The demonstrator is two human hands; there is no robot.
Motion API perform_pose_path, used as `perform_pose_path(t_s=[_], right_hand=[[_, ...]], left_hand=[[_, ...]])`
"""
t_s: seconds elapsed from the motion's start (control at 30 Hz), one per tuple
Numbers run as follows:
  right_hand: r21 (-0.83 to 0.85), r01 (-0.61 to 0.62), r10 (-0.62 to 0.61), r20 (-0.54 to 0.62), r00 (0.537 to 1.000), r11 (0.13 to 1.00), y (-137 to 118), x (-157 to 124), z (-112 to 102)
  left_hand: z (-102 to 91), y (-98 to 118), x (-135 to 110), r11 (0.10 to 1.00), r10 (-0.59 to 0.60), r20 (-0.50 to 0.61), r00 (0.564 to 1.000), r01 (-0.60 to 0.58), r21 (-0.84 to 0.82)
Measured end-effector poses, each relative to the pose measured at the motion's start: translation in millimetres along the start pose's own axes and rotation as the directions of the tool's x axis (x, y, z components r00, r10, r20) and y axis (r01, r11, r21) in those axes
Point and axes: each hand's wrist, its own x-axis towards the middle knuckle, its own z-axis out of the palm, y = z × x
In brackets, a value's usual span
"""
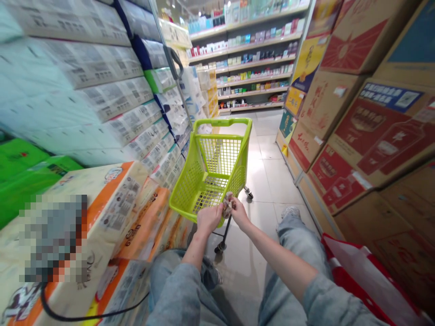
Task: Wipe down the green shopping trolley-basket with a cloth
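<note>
Okay, grip: the left hand (208, 217) and the right hand (239, 213) are coming together, with the fingers (231, 199) pinching one small item between them.
Held item: a crumpled patterned scrap (227, 205), possibly cloth or paper, is sitting between both hands; its material is hard to tell.
Cart: a lime-green plastic shopping cart (224, 121) is standing directly ahead of the grip, its near rim just under the scrap; contact with the hands is unclear.
Progress: the hands are working on the scrap above the rim, and it is not lying in the cart's basket.
Left of grip: wrapped tissue packs (112, 86) are stacking high, with orange-banded packs (112, 203) closer in.
Right of grip: printed cardboard cartons (374, 136) are lining the aisle, and a red-and-white bag (360, 280) is sitting low down.
Beyond grip: goods shelves (244, 59) are running across the aisle end.
Below grip: jeans-covered legs (292, 244) are reaching forward over floor tiles (268, 181).
In the way: the cart rim and the close stacks are hemming the hands in.
</note>
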Motion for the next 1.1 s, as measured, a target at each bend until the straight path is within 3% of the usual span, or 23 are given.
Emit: perform_pose_path(t_s=[0.07, 0.17, 0.27, 0.47, 0.63, 0.87, 0.97, 1.1], right_hand=[[0.040, -0.035, 0.037, -0.035, 0.999, 0.999, -2, 5, -6], [0.128, -0.048, 0.072, -0.186, 0.980, 0.991, -11, 25, -13], [0.145, -0.052, 0.082, -0.204, 0.976, 0.988, -14, 37, -10], [-0.041, -0.006, -0.003, -0.223, 0.975, 0.999, 18, 3, -2], [-0.087, -0.029, 0.011, -0.200, 0.980, 0.996, 23, -9, -34], [0.043, -0.005, 0.017, -0.278, 0.960, 0.999, -20, 26, -78], [0.046, -0.022, 0.033, -0.263, 0.964, 0.999, -27, 24, -86], [-0.052, 0.007, -0.018, -0.211, 0.977, 0.999, -24, -8, -90]], left_hand=[[-0.7, 1, 0, 1.000, -0.009, 0.014, 1.000, 0.009, 0.004], [-1.5, 1, 0, 1.000, -0.017, 0.030, 0.999, 0.017, 0.007], [-1.9, 1, -1, 1.000, -0.020, 0.039, 0.999, 0.019, 0.008], [-0.7, 17, 1, 1.000, 0.017, 0.038, 0.999, -0.017, -0.003], [2.2, 48, 2, 0.998, 0.063, 0.034, 0.997, -0.062, -0.028], [7.0, 95, 6, 0.990, 0.072, 0.057, 0.996, -0.064, -0.123], [5.2, 102, 11, 0.985, 0.088, 0.112, 0.990, -0.070, -0.156], [1.5, 96, 19, 0.976, 0.065, 0.196, 0.979, -0.021, -0.217]])
